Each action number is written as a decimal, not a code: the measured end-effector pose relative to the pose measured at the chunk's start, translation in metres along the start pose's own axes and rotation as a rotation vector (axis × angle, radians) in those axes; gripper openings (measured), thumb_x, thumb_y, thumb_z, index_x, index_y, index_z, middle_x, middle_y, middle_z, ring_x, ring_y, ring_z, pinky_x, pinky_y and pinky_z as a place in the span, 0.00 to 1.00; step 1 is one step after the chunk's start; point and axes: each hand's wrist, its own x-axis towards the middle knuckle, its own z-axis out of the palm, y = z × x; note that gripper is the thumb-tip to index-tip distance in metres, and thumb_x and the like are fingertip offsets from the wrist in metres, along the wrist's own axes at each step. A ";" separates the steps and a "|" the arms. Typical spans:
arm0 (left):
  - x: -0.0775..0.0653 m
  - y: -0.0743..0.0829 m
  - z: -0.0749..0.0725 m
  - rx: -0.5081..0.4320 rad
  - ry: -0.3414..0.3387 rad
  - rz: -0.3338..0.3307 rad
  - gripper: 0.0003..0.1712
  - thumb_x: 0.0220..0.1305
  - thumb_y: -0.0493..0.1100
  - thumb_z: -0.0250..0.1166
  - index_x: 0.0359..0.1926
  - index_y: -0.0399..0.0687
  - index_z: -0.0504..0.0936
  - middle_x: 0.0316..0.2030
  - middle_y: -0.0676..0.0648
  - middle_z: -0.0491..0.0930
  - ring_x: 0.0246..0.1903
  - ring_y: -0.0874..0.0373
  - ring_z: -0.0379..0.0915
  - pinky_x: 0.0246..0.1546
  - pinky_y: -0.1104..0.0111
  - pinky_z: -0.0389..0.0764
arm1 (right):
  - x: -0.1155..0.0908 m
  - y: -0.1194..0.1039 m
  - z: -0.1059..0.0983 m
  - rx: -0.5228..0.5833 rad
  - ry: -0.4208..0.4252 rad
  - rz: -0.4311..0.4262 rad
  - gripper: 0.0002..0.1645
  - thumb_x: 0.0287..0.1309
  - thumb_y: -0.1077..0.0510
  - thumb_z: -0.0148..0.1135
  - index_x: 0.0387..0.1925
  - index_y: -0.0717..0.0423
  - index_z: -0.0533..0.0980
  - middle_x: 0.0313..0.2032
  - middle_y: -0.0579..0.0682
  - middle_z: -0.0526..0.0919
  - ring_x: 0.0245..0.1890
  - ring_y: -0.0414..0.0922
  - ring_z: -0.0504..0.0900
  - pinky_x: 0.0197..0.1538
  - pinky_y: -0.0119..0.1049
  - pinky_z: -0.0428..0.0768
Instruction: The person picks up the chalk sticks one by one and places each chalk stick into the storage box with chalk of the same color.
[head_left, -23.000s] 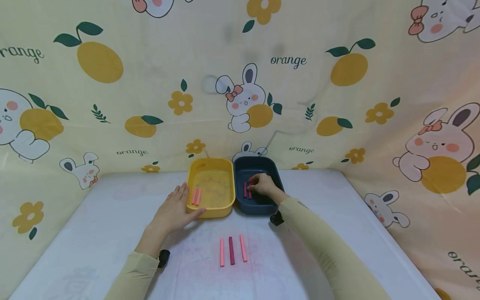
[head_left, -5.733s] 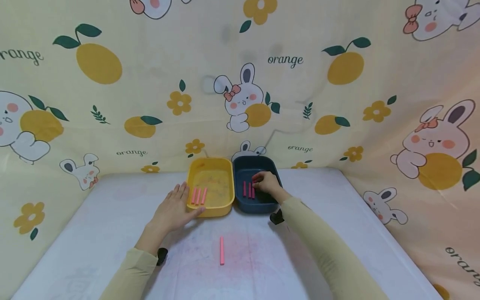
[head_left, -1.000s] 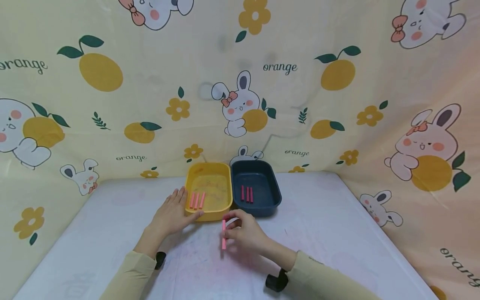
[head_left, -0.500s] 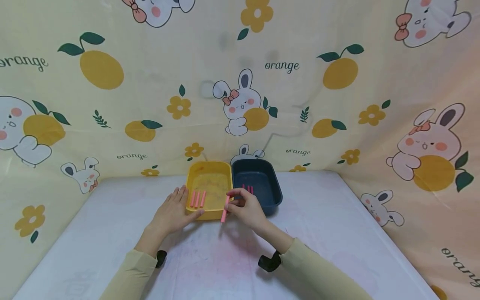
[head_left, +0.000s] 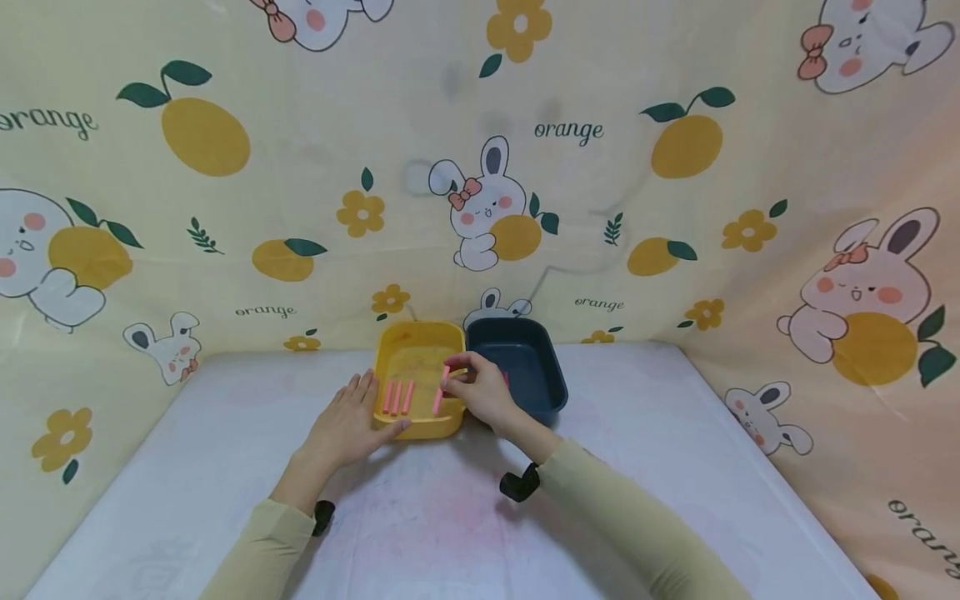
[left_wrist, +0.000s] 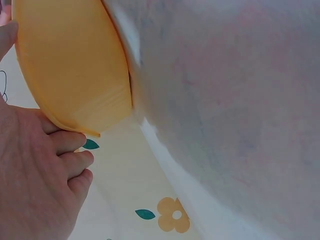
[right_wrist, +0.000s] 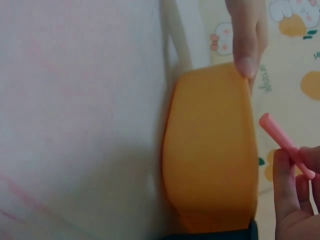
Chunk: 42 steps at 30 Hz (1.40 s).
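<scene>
My right hand (head_left: 489,393) pinches a pink chalk stick (head_left: 438,400) between thumb and fingers, over the right half of the yellow box (head_left: 420,428). In the right wrist view the chalk (right_wrist: 278,135) slants beyond the box's rim. Three pink chalk sticks (head_left: 397,397) lie side by side at the left in the yellow box. My left hand (head_left: 347,425) rests against that box's left side with straight fingers, its thumb on the front rim. The dark blue box (head_left: 553,367) stands alongside; a dark pink chalk stick (head_left: 506,380) shows there, partly behind my right hand.
The white table (head_left: 405,533) bears pink smudges in front of the boxes. A printed cloth (head_left: 315,167) with rabbits and oranges hangs directly behind them and along the sides.
Since 23 seconds ago the sticks have left the table, with one more in each box. In the last second my right hand has carried the final pink stick up over the yellow box.
</scene>
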 end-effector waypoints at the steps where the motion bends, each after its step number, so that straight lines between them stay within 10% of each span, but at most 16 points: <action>1: 0.000 0.000 0.000 0.001 0.001 0.000 0.63 0.69 0.75 0.55 0.78 0.24 0.51 0.79 0.28 0.48 0.79 0.31 0.44 0.78 0.42 0.51 | 0.003 0.001 0.000 -0.001 -0.006 0.001 0.19 0.68 0.63 0.68 0.59 0.57 0.77 0.52 0.53 0.82 0.42 0.45 0.90 0.52 0.40 0.87; 42: -0.001 -0.003 -0.004 0.006 -0.032 -0.007 0.62 0.70 0.76 0.52 0.78 0.25 0.51 0.80 0.30 0.45 0.80 0.33 0.41 0.79 0.43 0.49 | 0.098 0.006 -0.001 -0.740 -0.487 -0.287 0.09 0.69 0.61 0.67 0.47 0.54 0.88 0.43 0.45 0.90 0.41 0.42 0.82 0.55 0.34 0.83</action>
